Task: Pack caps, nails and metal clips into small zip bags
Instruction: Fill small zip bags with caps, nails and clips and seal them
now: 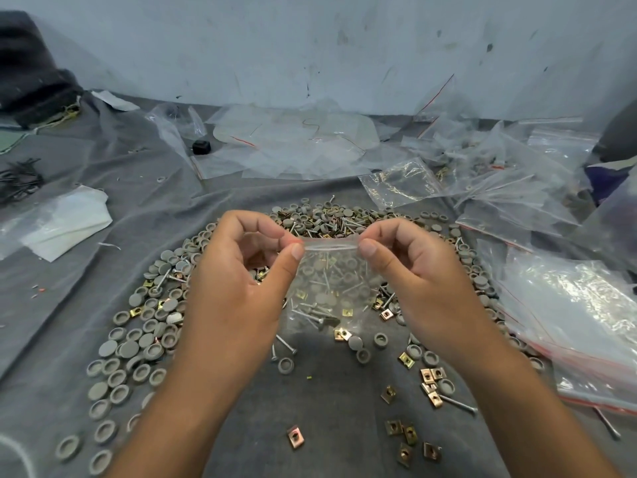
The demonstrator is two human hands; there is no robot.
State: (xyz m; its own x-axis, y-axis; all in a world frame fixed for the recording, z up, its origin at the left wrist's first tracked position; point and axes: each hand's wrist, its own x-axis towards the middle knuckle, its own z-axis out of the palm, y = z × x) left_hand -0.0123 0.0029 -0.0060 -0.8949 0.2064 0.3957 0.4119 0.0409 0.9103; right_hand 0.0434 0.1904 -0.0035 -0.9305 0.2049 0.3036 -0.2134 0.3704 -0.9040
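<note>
I hold a small clear zip bag (pixel 327 288) up over the grey cloth, with nails, grey caps and brass clips showing inside it. My left hand (pixel 241 270) pinches the left end of its zip strip between thumb and fingers. My right hand (pixel 406 267) pinches the right end the same way. Under and behind the bag lies a wide heap of grey round caps (pixel 138 339), nails (pixel 331 222) and square brass metal clips (pixel 431 381).
Filled and empty zip bags with red strips (pixel 568 322) pile up on the right. Crumpled clear plastic (pixel 293 146) lies at the back by the wall. White bags (pixel 65 222) and dark nails (pixel 20 177) sit on the left, and a small black object (pixel 201 146) behind.
</note>
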